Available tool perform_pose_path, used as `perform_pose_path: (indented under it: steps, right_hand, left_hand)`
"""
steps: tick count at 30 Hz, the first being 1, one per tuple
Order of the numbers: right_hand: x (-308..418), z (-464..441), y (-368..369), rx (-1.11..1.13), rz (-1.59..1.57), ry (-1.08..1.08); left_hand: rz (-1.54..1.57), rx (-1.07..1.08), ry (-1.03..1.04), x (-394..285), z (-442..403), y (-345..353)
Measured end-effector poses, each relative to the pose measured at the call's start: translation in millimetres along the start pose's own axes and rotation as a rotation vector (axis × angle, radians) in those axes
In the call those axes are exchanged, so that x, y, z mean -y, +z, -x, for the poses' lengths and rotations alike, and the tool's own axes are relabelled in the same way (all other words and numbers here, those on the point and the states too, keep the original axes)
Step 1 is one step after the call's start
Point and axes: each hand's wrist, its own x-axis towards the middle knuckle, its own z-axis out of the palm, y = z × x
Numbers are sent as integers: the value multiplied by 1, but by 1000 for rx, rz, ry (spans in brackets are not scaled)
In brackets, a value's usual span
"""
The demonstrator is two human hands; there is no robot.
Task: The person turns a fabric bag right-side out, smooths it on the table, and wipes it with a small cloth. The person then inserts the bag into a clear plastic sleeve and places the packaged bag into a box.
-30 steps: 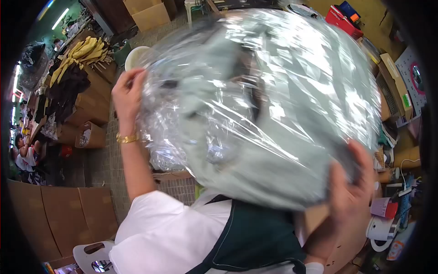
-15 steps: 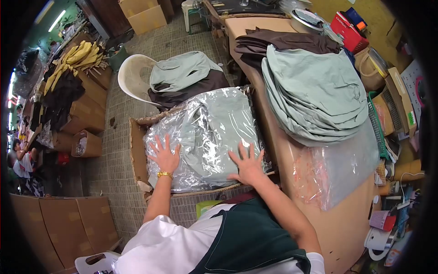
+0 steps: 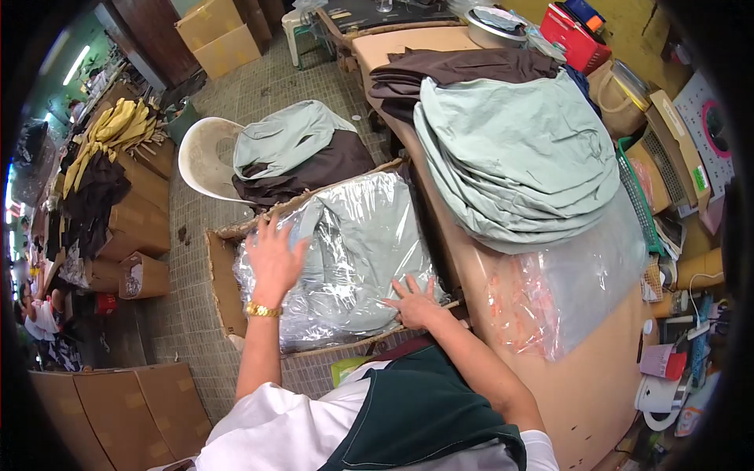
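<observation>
A pale green folded garment in a clear plastic bag (image 3: 357, 259) lies at the top of an open cardboard box (image 3: 225, 292). Over the bag's left part is my left hand (image 3: 275, 261), fingers spread, with a gold-coloured band at the wrist; whether it touches the plastic I cannot tell. My right hand (image 3: 418, 304) rests with fingers apart on the bag's near right corner. Neither hand grips anything. To the right, a thick stack of pale green garments (image 3: 514, 157) lies on the table (image 3: 581, 408), beside flat clear plastic bags (image 3: 573, 290).
Beyond the box, a white chair (image 3: 206, 161) holds pale green and dark brown garments (image 3: 334, 161). Dark brown cloth (image 3: 463, 69) lies behind the stack. Closed cartons (image 3: 110, 408) stand at the lower left. A green basket (image 3: 640, 196) and tools line the table's right side.
My left hand has shifted up toward the bag's far left edge. My right hand has slid slightly down and remains on the bag. The camera view has turned a little.
</observation>
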Motion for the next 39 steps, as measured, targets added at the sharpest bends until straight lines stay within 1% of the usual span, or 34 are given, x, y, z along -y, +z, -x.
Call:
perform_pose_path:
  steps: [1,2,3,4,5,7,9,10,11,12,13,14,15,16,17,19,20,21,23,24,25,26,27,28,30,31,32,33,34,35,36,37,38,39]
  right_hand:
    - [2,1,-2,32,17,-22]
    - [6,7,-6,40,-38,-43]
    - [11,11,-3,30,-49,-14]
    - [16,15,1,-25,-13,-14]
    - [16,21,3,-83,25,-16]
    - [26,84,-27,-158,-97,-177]
    - [12,169,-53,-213,-616,-551]
    - [0,212,-58,-265,-713,-626]
    - [-20,252,-55,-337,-801,-686]
    - [-48,291,-35,-454,-999,-516]
    - [-72,330,-14,-570,-1186,-350]
    - [-84,364,-2,-807,-1427,1]
    - [-119,377,25,-1127,-1187,357]
    - [-172,386,64,-1373,-910,736]
    - [-199,399,82,-1523,-533,1040]
    - [-269,425,135,-1635,-345,1217]
    - [-291,430,161,-1614,-54,1411]
    - [-307,431,177,-1573,246,1561]
    - [-330,431,197,-1377,-86,1725]
    - [-323,424,197,-1328,-17,1697]
    - [-310,428,195,-1282,54,1677]
    - [-280,435,169,-1245,-55,1654]
    - [-256,438,150,-1202,-160,1638]
    - [-259,436,157,-1213,-155,1610]
    - [-268,441,179,-1457,-117,1483]
    - [-269,443,183,-1464,-119,1470]
    - [-268,444,188,-1380,-152,1485]
    - [-268,446,194,-1295,-183,1499]
    - [-270,447,203,-1301,-185,1494]
    - [-273,447,212,-1327,-81,1463]
    - [-278,449,217,-1345,-28,1447]
    - [-280,450,220,-1362,25,1431]
    - [-279,455,218,-1562,-574,1182]
    - [-276,462,219,-1668,-1161,847]
  left_hand:
    - [78,-133,152,-34,-10,-16]
    - [69,-136,254,-52,-22,1]
    - [86,-140,281,-56,-30,39]
    - [89,115,205,-56,-40,88]
    - [80,368,129,-56,-50,120]
    - [-26,631,116,-54,-59,140]
    - [-101,587,114,-65,-72,105]
    - [-16,476,183,-49,-87,106]
    - [271,156,202,-46,-91,97]
    - [422,-98,282,-58,-93,71]
    - [603,-149,398,-73,-97,37]
    - [699,-242,476,-94,-95,11]
    - [795,-339,539,-112,-95,-11]
    - [795,-359,619,-132,-91,-37]
    - [787,-386,689,-154,-84,-59]
    - [851,-388,803,-201,-78,-85]
    - [883,-351,799,-224,-75,-92]
    - [794,-390,863,-238,-82,-91]
    - [762,-333,922,-266,-93,-86]
    - [704,-312,956,-278,-97,-84]
    - [682,-58,872,-286,-94,-94]
    - [597,-34,932,-289,-108,-79]
    - [578,54,936,-293,-110,-82]
    - [570,92,939,-295,-109,-85]
    - [561,124,937,-297,-112,-89]
    - [541,188,920,-298,-116,-90]
    - [520,253,904,-300,-119,-92]
    - [515,248,900,-304,-121,-94]
    - [437,246,896,-311,-122,-97]
    - [360,244,893,-316,-123,-98]
    - [412,139,1004,-318,-127,-90]
    - [410,131,1006,-322,-133,-84]
    - [427,154,969,-329,-139,-82]
    - [444,180,934,-335,-142,-78]
